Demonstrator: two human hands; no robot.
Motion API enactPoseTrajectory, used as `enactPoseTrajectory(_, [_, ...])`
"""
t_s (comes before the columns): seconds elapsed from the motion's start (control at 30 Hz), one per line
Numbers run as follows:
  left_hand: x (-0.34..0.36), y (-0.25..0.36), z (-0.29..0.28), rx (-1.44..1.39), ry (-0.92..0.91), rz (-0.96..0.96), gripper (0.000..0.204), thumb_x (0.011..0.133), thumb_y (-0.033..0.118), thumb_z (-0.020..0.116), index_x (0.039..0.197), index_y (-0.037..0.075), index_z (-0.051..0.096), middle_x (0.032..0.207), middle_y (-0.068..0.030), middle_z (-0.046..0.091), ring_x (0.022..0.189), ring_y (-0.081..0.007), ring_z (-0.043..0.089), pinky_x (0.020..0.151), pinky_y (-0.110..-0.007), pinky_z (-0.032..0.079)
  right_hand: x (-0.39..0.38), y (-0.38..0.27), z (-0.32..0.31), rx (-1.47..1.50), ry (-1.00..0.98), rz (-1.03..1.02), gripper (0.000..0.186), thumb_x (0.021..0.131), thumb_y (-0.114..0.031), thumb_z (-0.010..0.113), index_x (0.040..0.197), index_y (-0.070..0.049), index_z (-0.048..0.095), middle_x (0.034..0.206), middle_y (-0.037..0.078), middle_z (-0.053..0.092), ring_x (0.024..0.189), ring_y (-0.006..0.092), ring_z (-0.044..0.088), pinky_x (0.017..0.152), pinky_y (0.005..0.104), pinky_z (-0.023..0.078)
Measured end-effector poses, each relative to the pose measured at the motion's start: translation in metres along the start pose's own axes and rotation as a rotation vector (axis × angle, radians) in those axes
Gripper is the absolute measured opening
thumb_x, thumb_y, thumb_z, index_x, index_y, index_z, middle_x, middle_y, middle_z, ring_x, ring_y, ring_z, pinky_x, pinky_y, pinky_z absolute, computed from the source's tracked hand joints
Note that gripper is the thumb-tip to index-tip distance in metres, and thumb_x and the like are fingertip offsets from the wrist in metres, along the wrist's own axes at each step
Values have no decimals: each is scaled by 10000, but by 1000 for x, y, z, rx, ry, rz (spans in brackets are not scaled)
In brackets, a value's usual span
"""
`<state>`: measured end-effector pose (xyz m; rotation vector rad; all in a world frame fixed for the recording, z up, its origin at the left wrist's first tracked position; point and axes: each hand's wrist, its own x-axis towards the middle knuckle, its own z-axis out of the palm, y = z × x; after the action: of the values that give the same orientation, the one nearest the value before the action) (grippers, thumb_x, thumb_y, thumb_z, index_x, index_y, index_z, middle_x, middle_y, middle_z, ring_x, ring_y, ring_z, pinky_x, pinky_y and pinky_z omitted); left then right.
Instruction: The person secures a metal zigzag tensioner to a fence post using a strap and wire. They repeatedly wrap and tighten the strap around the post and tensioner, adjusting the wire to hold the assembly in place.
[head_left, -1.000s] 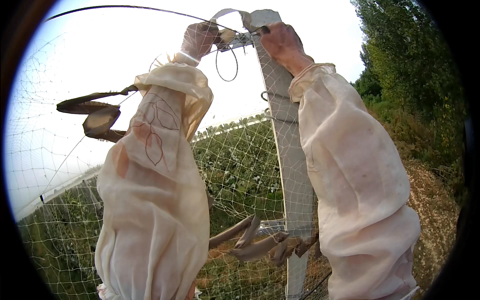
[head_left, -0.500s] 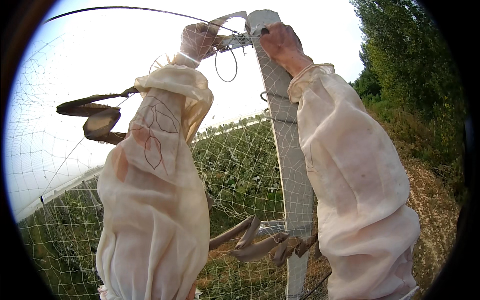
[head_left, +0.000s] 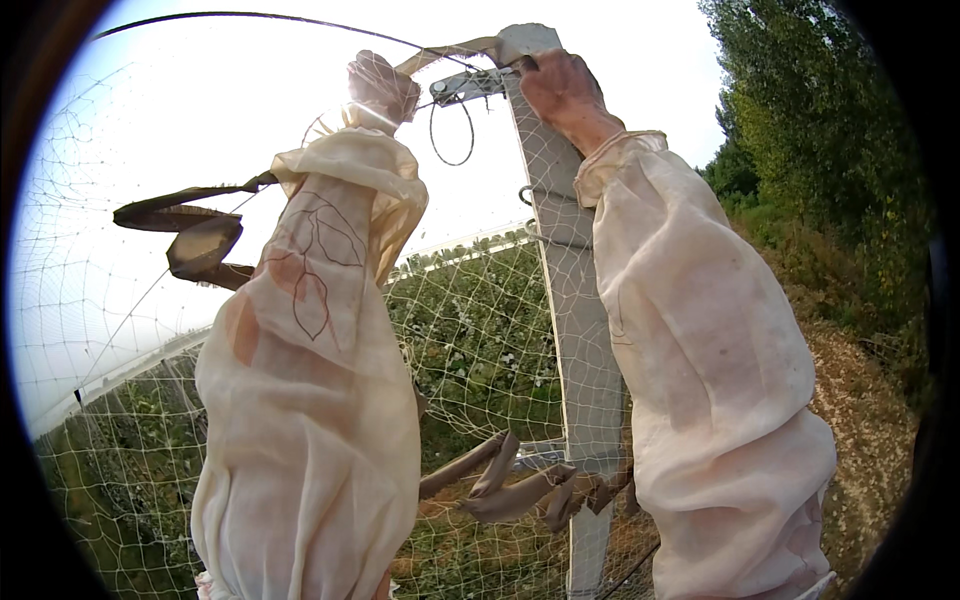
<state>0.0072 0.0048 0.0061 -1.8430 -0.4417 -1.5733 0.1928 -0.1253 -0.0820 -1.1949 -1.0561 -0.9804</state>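
My left hand [head_left: 383, 88] is closed on a grey-brown cloth strip [head_left: 455, 52], which runs from it to the top of a grey concrete post [head_left: 585, 340]. My right hand [head_left: 566, 92] is closed against the upper right side of the post, fingers curled; a bit of dark material shows at its fingertips, probably the same strip. Between the hands, a metal bracket [head_left: 465, 88] juts left from the post, with a thin wire loop [head_left: 452, 135] hanging below it. More of the strip [head_left: 205, 245] dangles folded beside my left sleeve. Fine pale netting [head_left: 480, 350] covers the post's face.
A dark cable [head_left: 260, 15] arcs in from the upper left toward the bracket. Another crumpled brown strip [head_left: 510, 495] hangs across the net low by the post. Leafy crop rows [head_left: 490, 300] lie behind the net. Trees [head_left: 820, 110] and a leaf-strewn path [head_left: 870, 450] are at right.
My left hand has moved slightly left, away from the bracket. The strip between it and the post top has gone from a raised loop to a straighter line. My right hand stays nearly still.
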Motion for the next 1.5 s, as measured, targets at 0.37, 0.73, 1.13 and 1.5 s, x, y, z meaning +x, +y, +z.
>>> enactPoseTrajectory(0.37, [-15,13,-26,882,-103,144,135,830,277,595,810,191,698,837,-15,663,912,-161,594,767,-412,423,-5,-9,-17,61,-143,77,307,886,-206,423,955,-23,660,817,190,677,757,311,659,774,444,493])
enactPoseTrajectory(0.73, [-3,-11,-13,228,81,-94,200,812,226,606,748,54,683,728,-101,666,686,-256,661,603,-369,508,1,-2,-9,2,-86,35,325,921,-216,402,957,-14,654,823,182,674,762,294,655,755,437,501])
enactPoseTrajectory(1.13, [-5,12,-23,90,141,-178,245,813,299,625,757,66,677,705,-97,665,647,-242,665,572,-344,524,3,-2,-5,-30,-42,35,356,933,-241,406,1039,-14,659,937,211,679,848,364,655,835,459,497])
enactPoseTrajectory(1.5, [-9,-4,-25,649,-250,123,155,876,256,610,895,130,698,846,-40,678,789,-170,659,673,-286,525,17,-7,-16,12,-113,79,376,921,-253,403,1066,-22,661,1049,223,658,960,376,636,886,458,496])
